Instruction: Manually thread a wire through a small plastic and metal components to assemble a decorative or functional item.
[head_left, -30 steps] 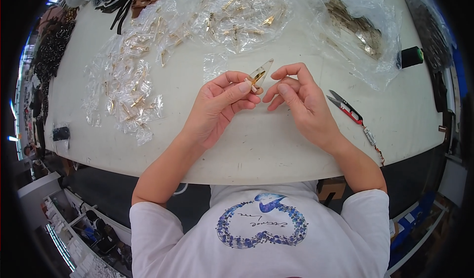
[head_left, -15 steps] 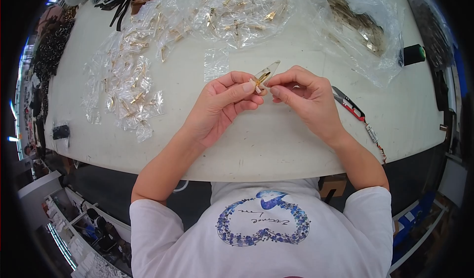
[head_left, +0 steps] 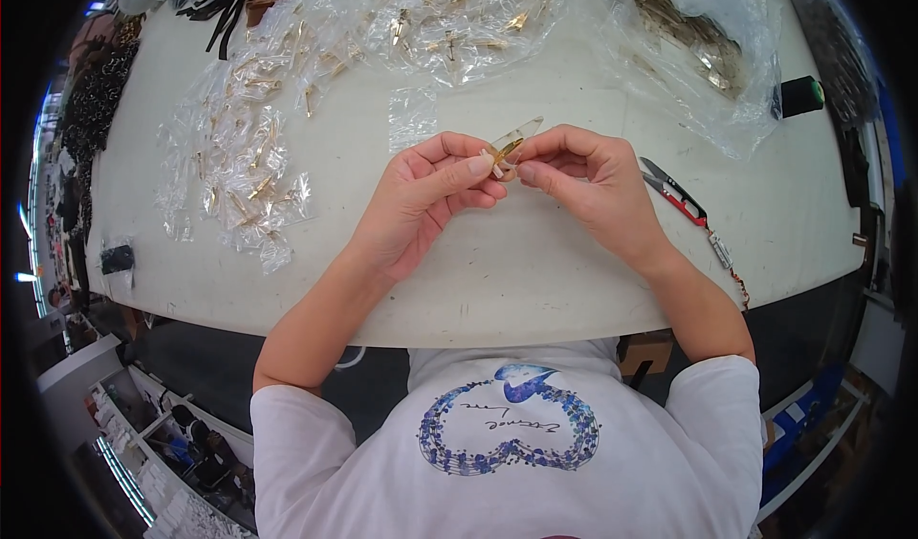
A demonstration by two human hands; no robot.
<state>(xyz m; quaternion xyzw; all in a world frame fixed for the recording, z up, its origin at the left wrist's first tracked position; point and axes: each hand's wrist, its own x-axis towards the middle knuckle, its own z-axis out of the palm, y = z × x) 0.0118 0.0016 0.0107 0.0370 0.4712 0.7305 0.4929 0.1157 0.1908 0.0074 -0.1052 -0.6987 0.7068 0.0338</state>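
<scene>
Above the middle of the table, my left hand (head_left: 430, 195) is closed, its thumb and forefinger pinching a small clear pointed piece with a gold metal part (head_left: 513, 142). The piece's tip slants up and to the right. My right hand (head_left: 593, 185) is closed in a pinch against the right side of that piece. What lies between the right fingertips is too small to make out. Both forearms are raised over the near edge.
Small clear bags with gold metal parts (head_left: 258, 176) lie left and far. A big plastic bag of brownish clear pieces (head_left: 698, 42) lies far right, near a dark thread spool (head_left: 799, 97). Red-and-black thread snips (head_left: 679, 195) lie right of my hand. Dark straps (head_left: 225, 8) lie far left.
My right fingertips have moved slightly left, closer against the clear piece. The left hand keeps its pinch on it. The whole view has shifted a little.
</scene>
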